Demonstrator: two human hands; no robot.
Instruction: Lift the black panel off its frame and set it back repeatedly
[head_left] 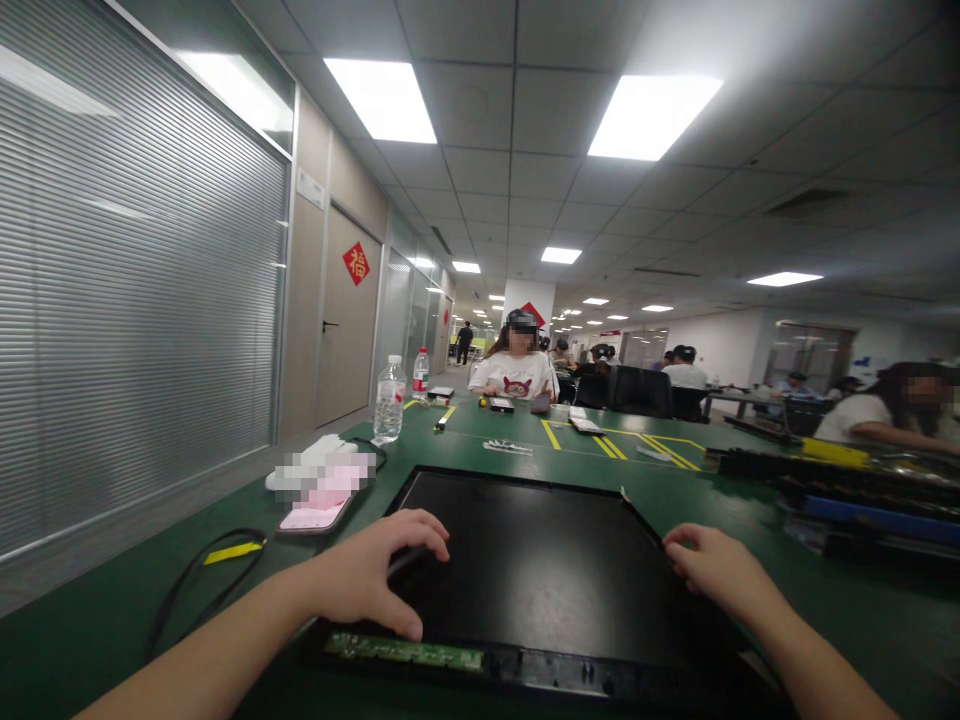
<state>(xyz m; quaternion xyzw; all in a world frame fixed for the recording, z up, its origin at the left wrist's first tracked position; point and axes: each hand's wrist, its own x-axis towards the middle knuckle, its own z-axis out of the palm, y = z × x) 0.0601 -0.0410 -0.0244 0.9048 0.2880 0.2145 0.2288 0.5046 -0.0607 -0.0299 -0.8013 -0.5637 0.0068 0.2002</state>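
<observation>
A black flat screen panel [540, 560] lies on the green table in front of me. Along its near edge runs a green circuit board [405, 652]. My left hand [382, 570] is over the panel's left side, thumb and fingers spread, the thumb tip just above the circuit board. At the panel's right edge is my right hand [701, 565], its fingers curled together against the frame; whether they grip the edge is hard to tell. A small pale tab sticks up at the far right corner of the panel.
Left of the panel are a phone [311, 515], a black cable [199, 580] and a water bottle [389, 400]. Dark strips and parts [862, 500] pile up at the right. A person [517, 365] sits across the green table [480, 425]; another leans in at the right.
</observation>
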